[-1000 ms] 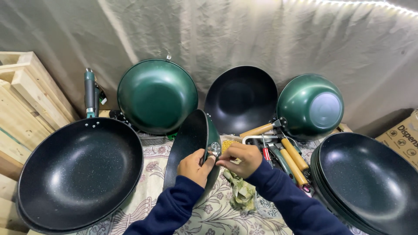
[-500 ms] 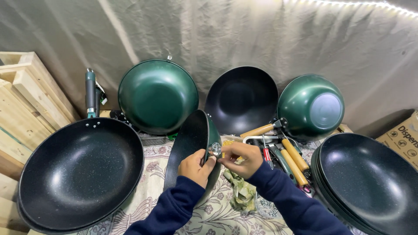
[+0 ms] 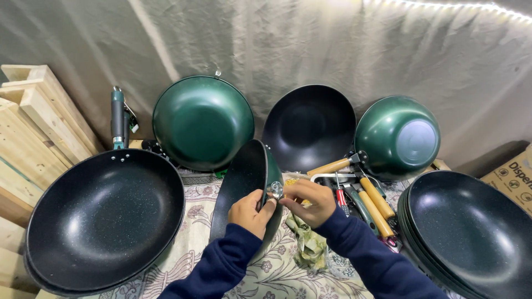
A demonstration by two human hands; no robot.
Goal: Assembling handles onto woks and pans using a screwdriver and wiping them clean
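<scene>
My left hand (image 3: 250, 212) grips the rim of a dark green pan (image 3: 244, 188) that stands on edge on a floral cloth (image 3: 194, 249), its black inside facing left. My right hand (image 3: 311, 200) pinches a small silver metal fitting (image 3: 274, 190) on the pan's outer side. Both sleeves are navy blue. A crumpled green rag (image 3: 307, 243) lies just below my right hand.
A large black pan with a green handle (image 3: 105, 216) lies at left, a stack of black pans (image 3: 471, 232) at right. Three pans lean on the grey drape behind: green (image 3: 202, 122), black (image 3: 309, 127), green (image 3: 398, 137). Wooden-handled tools (image 3: 371, 199) lie right; wooden planks (image 3: 27, 133) stand left.
None of the pans has shifted. My right hand's fingers have moved slightly at the metal fitting; the left hand still holds the pan's rim.
</scene>
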